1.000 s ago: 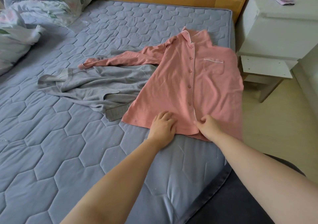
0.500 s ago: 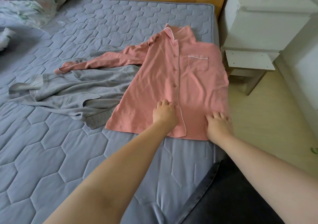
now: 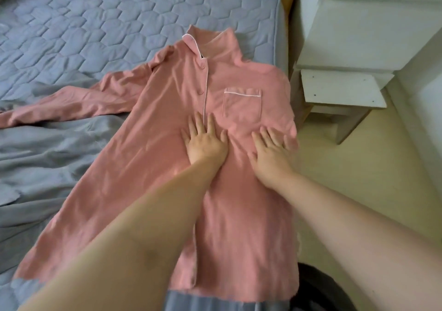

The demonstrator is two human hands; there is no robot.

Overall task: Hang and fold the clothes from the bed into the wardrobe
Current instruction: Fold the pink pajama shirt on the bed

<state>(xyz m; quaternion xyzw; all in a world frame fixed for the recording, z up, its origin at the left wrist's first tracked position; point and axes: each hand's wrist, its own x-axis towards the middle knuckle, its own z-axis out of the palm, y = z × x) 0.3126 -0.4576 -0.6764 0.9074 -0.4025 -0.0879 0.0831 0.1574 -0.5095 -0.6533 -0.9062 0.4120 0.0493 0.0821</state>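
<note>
Bed [image 3: 95, 23]: hands [image 3: 206, 143] [image 3: 270, 158] flat on shirt [image 3: 239, 227].

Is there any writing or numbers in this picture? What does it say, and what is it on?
No text can be read here.
Pink pyjama shirt: no words; its chest pocket has only white piping.
Dark patch inside the collar, maybe a label: too small to read.
White bedside table and quilted mattress: no writing.
</note>
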